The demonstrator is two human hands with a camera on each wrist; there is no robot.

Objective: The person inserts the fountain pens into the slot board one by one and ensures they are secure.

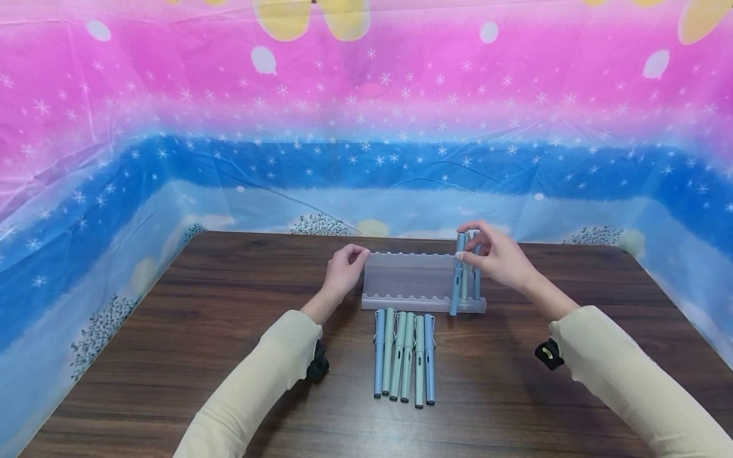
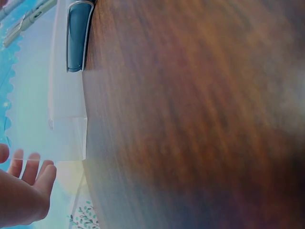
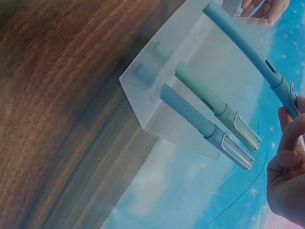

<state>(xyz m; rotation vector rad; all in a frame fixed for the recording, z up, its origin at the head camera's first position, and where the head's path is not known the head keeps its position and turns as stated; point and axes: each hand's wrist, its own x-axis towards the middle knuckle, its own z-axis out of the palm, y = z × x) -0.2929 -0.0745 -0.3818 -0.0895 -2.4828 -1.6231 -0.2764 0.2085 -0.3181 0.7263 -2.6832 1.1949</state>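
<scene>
A translucent pen rack (image 1: 409, 275) with scalloped edges stands at the table's back. My left hand (image 1: 343, 270) holds its upper left edge, with fingertips seen through the panel in the left wrist view. Between the thumb and fingers of my right hand (image 1: 498, 256) is a blue fountain pen (image 3: 243, 45), cap up and slightly tilted, in front of the rack. To its right, a green fountain pen (image 3: 200, 88) and another blue fountain pen (image 3: 188, 109) stand in the rack's right end. Below the rack lies a row of several green and blue pens (image 1: 405, 356), clips toward the rack.
The brown wooden table (image 1: 229, 331) is backed on several sides by a pink and blue patterned cloth (image 1: 366, 159). Black wrist devices (image 1: 550, 353) sit at both sleeve cuffs.
</scene>
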